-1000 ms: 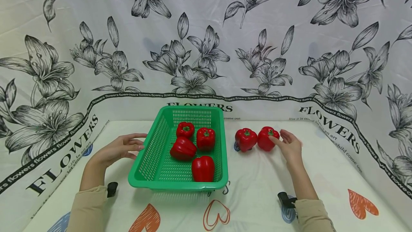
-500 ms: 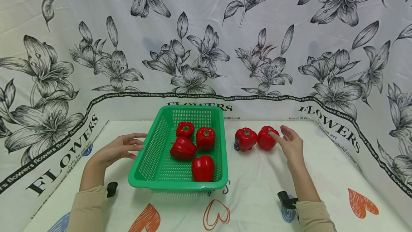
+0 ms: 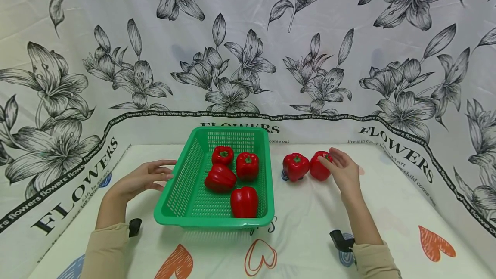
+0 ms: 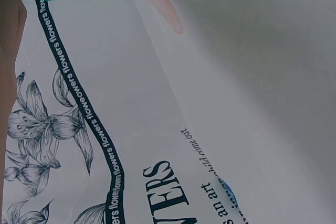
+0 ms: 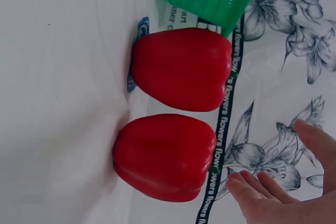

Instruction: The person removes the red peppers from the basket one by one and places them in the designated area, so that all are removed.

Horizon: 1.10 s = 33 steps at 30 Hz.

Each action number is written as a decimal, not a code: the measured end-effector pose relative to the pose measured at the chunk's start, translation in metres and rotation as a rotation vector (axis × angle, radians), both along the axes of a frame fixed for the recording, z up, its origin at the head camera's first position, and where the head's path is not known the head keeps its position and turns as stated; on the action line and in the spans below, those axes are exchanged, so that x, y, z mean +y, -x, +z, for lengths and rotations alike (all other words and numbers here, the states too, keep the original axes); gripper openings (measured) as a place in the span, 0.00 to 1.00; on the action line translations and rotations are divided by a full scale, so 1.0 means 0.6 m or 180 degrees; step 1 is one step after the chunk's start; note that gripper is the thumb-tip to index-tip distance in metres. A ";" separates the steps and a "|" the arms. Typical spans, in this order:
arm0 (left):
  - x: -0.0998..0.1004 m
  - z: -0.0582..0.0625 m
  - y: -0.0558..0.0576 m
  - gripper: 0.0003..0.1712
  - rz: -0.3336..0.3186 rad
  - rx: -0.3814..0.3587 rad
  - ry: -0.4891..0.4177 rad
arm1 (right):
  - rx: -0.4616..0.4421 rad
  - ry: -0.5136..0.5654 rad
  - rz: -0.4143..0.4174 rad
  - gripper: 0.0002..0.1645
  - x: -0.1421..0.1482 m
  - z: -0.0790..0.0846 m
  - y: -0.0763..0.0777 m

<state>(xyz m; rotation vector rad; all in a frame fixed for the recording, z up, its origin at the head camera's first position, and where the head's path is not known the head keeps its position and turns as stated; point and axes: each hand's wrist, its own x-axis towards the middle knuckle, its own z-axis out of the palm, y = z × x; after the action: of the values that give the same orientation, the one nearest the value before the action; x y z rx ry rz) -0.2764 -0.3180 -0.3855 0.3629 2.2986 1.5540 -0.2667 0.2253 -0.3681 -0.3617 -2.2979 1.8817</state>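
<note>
Several red bell peppers are in view, with a bell pepper (image 3: 220, 178) lying on its side among others in the green basket (image 3: 162, 201). Two more stand on the cloth to the basket's right: a near-basket pepper (image 3: 296, 168) and a right-hand pepper (image 3: 318, 170). My right hand (image 3: 345, 171) is just beside the latter, thumb and fingers spread; in the right wrist view a gap shows between fingertips and pepper (image 5: 165, 157). My left hand (image 3: 141, 180) has its relaxed fingers right at the basket's left rim. Only a strip of the left hand (image 4: 8, 51) shows in its wrist view.
A white cloth (image 3: 302, 236) with printed hearts and lettering covers the table. Behind it rises a curtain (image 3: 155, 38) with black flower drawings. A black wrist device (image 3: 342, 240) sits at the right sleeve, another device (image 3: 134, 227) at the left.
My right hand first drew slightly away to the right, then came back left over the right-hand pepper's edge. The left hand, basket and peppers stay where they were.
</note>
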 end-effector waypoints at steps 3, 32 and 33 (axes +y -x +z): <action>-0.001 -0.001 0.001 0.38 0.0011 0.0001 0.0006 | 0.0019 -0.0038 0.0088 0.44 -0.007 0.001 -0.003; -0.005 -0.004 0.002 0.37 -0.0030 0.0027 -0.0030 | 0.0149 -0.0308 0.0809 0.40 -0.095 0.014 -0.033; -0.005 -0.004 0.002 0.37 -0.0035 0.0030 -0.0032 | 0.0142 -0.0316 0.0828 0.40 -0.099 0.015 -0.034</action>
<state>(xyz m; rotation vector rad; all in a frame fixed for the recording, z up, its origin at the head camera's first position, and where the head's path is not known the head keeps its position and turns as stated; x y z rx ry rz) -0.2775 -0.3209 -0.3880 0.3858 2.2929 1.5622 -0.2463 0.1661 -0.3590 -0.0076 -2.4985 1.8523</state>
